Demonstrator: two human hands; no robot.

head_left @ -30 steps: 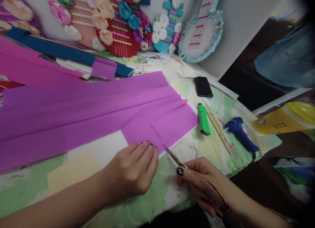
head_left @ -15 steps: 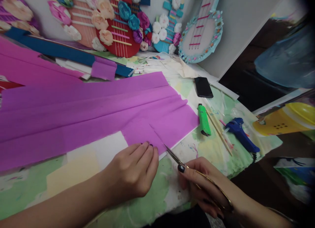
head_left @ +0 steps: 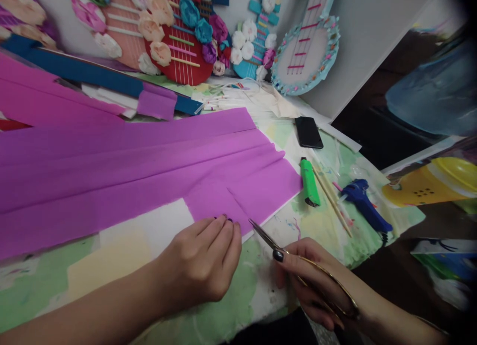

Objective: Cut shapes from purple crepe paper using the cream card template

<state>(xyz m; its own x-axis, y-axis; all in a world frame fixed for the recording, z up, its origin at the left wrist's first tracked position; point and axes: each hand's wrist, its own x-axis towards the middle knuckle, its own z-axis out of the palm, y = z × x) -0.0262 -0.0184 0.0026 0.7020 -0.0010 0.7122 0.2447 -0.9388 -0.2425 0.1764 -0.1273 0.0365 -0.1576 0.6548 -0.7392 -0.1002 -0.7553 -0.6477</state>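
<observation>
A long sheet of purple crepe paper (head_left: 149, 161) lies folded across the table. My left hand (head_left: 203, 258) rests on its near edge, fingers together and pressing the paper flat. My right hand (head_left: 316, 285) is wrapped round the gold handles of a pair of scissors (head_left: 283, 250). The blades point up and left, their tips at the paper's near edge beside a straight slit in the sheet.
A green lighter (head_left: 309, 181), wooden sticks (head_left: 331, 198), a blue glue gun (head_left: 363, 206) and a black phone (head_left: 308, 132) lie to the right. Paper-flower guitar decorations (head_left: 179, 32) lean on the wall behind. The table's edge runs under my hands.
My right hand with the scissors has slid slightly down and right, drawing the blades a little back from the paper. My left hand stays put.
</observation>
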